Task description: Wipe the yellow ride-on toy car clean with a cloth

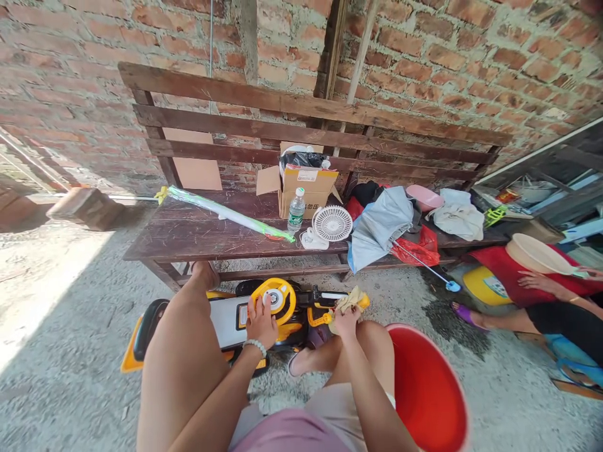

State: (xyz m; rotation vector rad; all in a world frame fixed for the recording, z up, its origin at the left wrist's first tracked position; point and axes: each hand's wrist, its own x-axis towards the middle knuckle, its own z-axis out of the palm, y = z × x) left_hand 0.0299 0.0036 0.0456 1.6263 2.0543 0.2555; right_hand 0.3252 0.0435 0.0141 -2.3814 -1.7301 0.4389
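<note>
A yellow, white and black ride-on toy vehicle [227,320] stands between my legs, in front of the bench. My left hand [262,324] is on its yellow steering wheel [287,300], fingers curled over the near rim. A pale yellow cloth [352,300] is bunched in my right hand [346,321]. That hand presses the cloth against the yellow front arm [320,317] of the toy. My fingertips there are partly hidden by the cloth. Part of the toy is hidden behind my left leg.
On the wooden bench [198,233] are a wrapped long item [226,212], a bottle [296,212], a cardboard box [306,185], a white fan [332,223] and an umbrella [381,226]. A red bucket [424,389] stands at my right. Another person's hand [541,284] touches a basin [537,252].
</note>
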